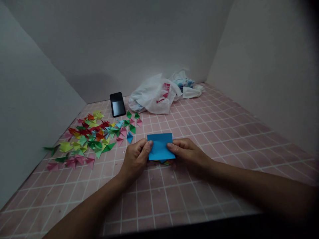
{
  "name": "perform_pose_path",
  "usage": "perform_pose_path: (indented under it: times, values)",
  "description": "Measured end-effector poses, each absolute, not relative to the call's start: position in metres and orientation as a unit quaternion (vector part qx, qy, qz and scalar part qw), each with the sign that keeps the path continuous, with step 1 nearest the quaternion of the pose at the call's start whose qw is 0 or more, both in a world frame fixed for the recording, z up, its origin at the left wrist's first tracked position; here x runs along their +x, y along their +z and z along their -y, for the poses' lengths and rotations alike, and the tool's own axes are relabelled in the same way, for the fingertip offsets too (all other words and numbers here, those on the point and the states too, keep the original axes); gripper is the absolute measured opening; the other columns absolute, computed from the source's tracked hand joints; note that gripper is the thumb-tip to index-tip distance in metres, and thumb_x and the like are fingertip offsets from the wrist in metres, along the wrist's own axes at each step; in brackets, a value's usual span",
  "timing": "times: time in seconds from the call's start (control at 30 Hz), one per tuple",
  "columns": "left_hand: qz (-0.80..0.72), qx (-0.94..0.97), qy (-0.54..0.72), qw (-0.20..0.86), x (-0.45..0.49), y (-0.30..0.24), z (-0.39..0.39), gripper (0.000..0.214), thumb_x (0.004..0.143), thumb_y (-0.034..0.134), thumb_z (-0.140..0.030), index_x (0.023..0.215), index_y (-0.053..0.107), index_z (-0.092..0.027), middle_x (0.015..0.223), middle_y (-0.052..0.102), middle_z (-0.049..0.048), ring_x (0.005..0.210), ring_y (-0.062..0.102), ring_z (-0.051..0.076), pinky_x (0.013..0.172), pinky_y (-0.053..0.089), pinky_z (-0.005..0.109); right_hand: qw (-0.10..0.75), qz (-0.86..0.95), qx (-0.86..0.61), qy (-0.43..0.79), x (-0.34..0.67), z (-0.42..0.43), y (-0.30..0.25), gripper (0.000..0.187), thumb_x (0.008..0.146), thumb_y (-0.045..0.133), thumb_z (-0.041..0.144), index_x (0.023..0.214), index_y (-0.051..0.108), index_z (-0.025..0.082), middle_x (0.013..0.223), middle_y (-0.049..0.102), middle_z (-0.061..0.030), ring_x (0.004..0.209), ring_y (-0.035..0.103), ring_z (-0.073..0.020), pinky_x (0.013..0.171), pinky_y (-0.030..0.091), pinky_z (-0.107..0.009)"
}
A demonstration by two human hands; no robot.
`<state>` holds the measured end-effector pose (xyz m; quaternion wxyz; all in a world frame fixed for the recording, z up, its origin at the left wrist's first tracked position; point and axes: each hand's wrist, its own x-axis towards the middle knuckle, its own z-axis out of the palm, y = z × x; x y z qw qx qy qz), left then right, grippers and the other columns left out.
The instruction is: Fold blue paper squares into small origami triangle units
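A blue sheet of paper [160, 145] is held over the pink checked surface [199, 132], near the middle. My left hand [136, 158] pinches its left edge with thumb and fingers. My right hand [186, 152] grips its right edge. Under the blue sheet a few more coloured papers [164, 162] peek out at the bottom edge.
Several folded paper triangles [92, 136] in red, green, yellow, pink and blue lie spread at the left. A black phone [117, 104] leans near the back wall. White plastic bags [159, 93] lie at the back. White walls enclose the left, back and right.
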<state>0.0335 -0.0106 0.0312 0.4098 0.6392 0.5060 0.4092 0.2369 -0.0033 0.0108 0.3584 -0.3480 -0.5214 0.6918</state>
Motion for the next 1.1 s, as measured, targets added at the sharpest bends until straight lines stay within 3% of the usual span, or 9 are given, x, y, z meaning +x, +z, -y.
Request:
perform_pose_path:
  times: [0.2, 0.33, 0.43, 0.53, 0.67, 0.73, 0.83, 0.93, 1.1]
  values:
    - [-0.505, 0.657, 0.393, 0.398, 0.033, 0.031, 0.007, 0.043, 0.092, 0.055, -0.047, 0.060, 0.043, -0.021, 0.053, 0.042, -0.0037, 0.052, 0.041, 0.012, 0.050, 0.031, 0.025, 0.370, 0.511, -0.340, 0.698, 0.237, -0.004, 0.006, 0.035, 0.083, 0.074, 0.049, 0.082, 0.066, 0.016, 0.069, 0.064, -0.0014, 0.055, 0.056, -0.0107, 0.053, 0.045, -0.023]
    - [-0.471, 0.644, 0.418, 0.434, 0.032, 0.030, 0.004, 0.028, 0.087, 0.064, -0.041, 0.071, 0.056, -0.019, 0.063, 0.053, -0.0020, 0.058, 0.048, 0.013, 0.054, 0.038, 0.024, 0.391, 0.514, -0.360, 0.673, 0.235, -0.001, 0.010, 0.023, 0.084, 0.072, 0.041, 0.090, 0.068, 0.018, 0.075, 0.063, -0.0013, 0.061, 0.056, -0.0126, 0.057, 0.047, -0.025]
    - [-0.463, 0.627, 0.460, 0.425, 0.032, 0.028, 0.002, 0.018, 0.082, 0.071, -0.035, 0.086, 0.067, -0.018, 0.073, 0.058, -0.0009, 0.065, 0.054, 0.013, 0.059, 0.045, 0.024, 0.474, 0.604, -0.384, 0.513, 0.238, -0.002, 0.014, 0.008, 0.083, 0.072, 0.028, 0.080, 0.070, 0.021, 0.078, 0.060, -0.0017, 0.072, 0.056, -0.0159, 0.066, 0.048, -0.029]
    - [-0.481, 0.569, 0.488, 0.455, 0.032, 0.028, 0.003, 0.028, 0.086, 0.067, -0.045, 0.095, 0.069, -0.019, 0.062, 0.053, -0.0042, 0.051, 0.050, 0.011, 0.049, 0.042, 0.022, 0.512, 0.694, -0.380, 0.334, 0.243, -0.003, 0.018, 0.013, 0.087, 0.066, 0.019, 0.084, 0.076, 0.026, 0.075, 0.062, -0.0020, 0.073, 0.057, -0.0176, 0.069, 0.047, -0.032]
    - [-0.472, 0.502, 0.424, 0.588, 0.034, 0.028, 0.006, 0.056, 0.091, 0.050, -0.064, 0.065, 0.063, -0.016, 0.050, 0.054, -0.0006, 0.039, 0.048, 0.010, 0.042, 0.038, 0.023, 0.508, 0.753, -0.351, 0.227, 0.249, -0.001, 0.021, 0.023, 0.094, 0.059, 0.019, 0.103, 0.079, 0.027, 0.080, 0.069, -0.0049, 0.071, 0.063, -0.0192, 0.067, 0.050, -0.034]
    - [-0.455, 0.482, 0.382, 0.644, 0.035, 0.027, 0.006, 0.061, 0.090, 0.050, -0.067, 0.058, 0.061, -0.016, 0.050, 0.057, 0.0022, 0.040, 0.051, 0.010, 0.044, 0.041, 0.023, 0.497, 0.771, -0.344, 0.200, 0.250, 0.001, 0.020, 0.024, 0.095, 0.058, 0.022, 0.105, 0.079, 0.028, 0.083, 0.071, -0.0064, 0.075, 0.066, -0.0207, 0.068, 0.052, -0.036]
    - [-0.451, 0.460, 0.381, 0.663, 0.036, 0.025, 0.005, 0.046, 0.081, 0.069, -0.058, 0.066, 0.062, -0.016, 0.054, 0.061, 0.0013, 0.044, 0.055, 0.011, 0.048, 0.045, 0.023, 0.492, 0.771, -0.336, 0.224, 0.248, 0.002, 0.019, 0.024, 0.096, 0.059, 0.025, 0.107, 0.079, 0.030, 0.094, 0.074, -0.0068, 0.085, 0.068, -0.0224, 0.074, 0.055, -0.037]
    - [-0.463, 0.479, 0.419, 0.616, 0.034, 0.026, 0.004, 0.038, 0.076, 0.077, -0.049, 0.067, 0.060, -0.016, 0.051, 0.059, -0.0018, 0.044, 0.052, 0.009, 0.046, 0.042, 0.020, 0.506, 0.710, -0.370, 0.319, 0.246, 0.001, 0.019, 0.025, 0.097, 0.058, 0.028, 0.116, 0.075, 0.029, 0.104, 0.075, -0.0063, 0.089, 0.069, -0.0214, 0.079, 0.056, -0.037]
    - [-0.480, 0.513, 0.426, 0.570, 0.034, 0.031, 0.003, 0.040, 0.074, 0.078, -0.050, 0.065, 0.059, -0.016, 0.050, 0.057, -0.0024, 0.044, 0.051, 0.009, 0.044, 0.040, 0.020, 0.487, 0.532, -0.395, 0.569, 0.240, -0.003, 0.018, 0.035, 0.092, 0.065, 0.046, 0.114, 0.070, 0.019, 0.079, 0.071, -0.0031, 0.063, 0.065, -0.0146, 0.059, 0.054, -0.028]
